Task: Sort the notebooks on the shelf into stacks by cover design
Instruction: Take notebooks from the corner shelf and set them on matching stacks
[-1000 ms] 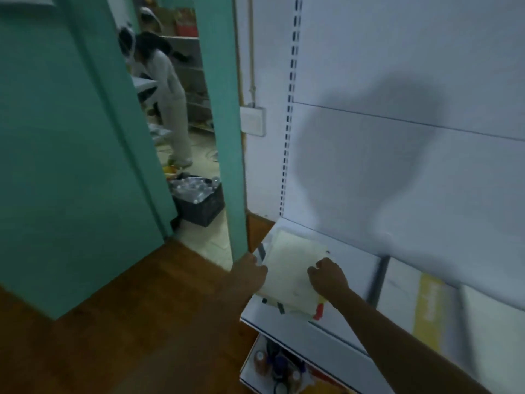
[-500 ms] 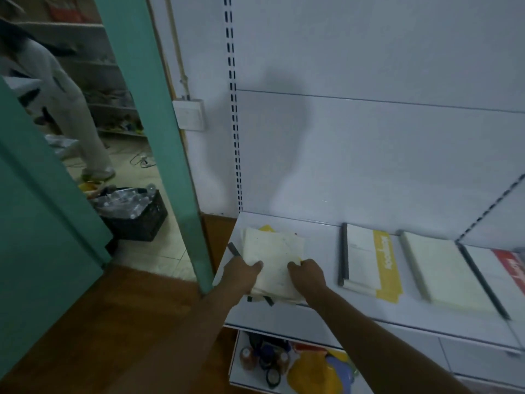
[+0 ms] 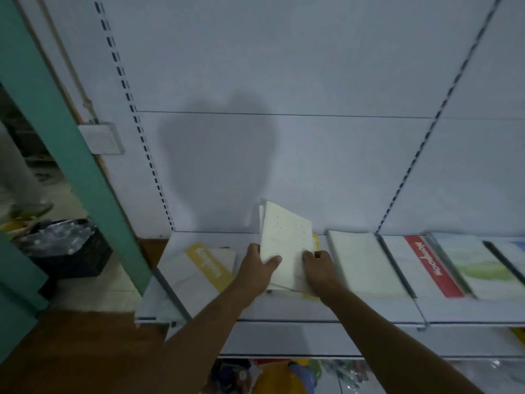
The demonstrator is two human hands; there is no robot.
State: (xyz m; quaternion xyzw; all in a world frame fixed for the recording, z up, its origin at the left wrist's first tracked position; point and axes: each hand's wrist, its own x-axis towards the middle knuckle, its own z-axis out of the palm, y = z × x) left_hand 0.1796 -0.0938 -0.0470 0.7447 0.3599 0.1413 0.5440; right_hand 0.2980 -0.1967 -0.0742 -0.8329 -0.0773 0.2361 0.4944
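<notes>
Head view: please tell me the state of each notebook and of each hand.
Cream notebook: raised at its far edge, held by both hands.
Left hand: grips its left edge.
Right hand: grips its near right corner.
Yellow-band notebook: flat on shelf.
Red-band notebook: flat.

Matt paper notebooks [image 3: 285, 245], smooth shelf [image 3: 312, 311]

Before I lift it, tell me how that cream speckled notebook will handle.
The cream speckled notebook looks thin and soft-covered, so probably light and somewhat bendy. Both the left hand and right hand hold it tilted up; notebooks underneath may slide apart.
</notes>
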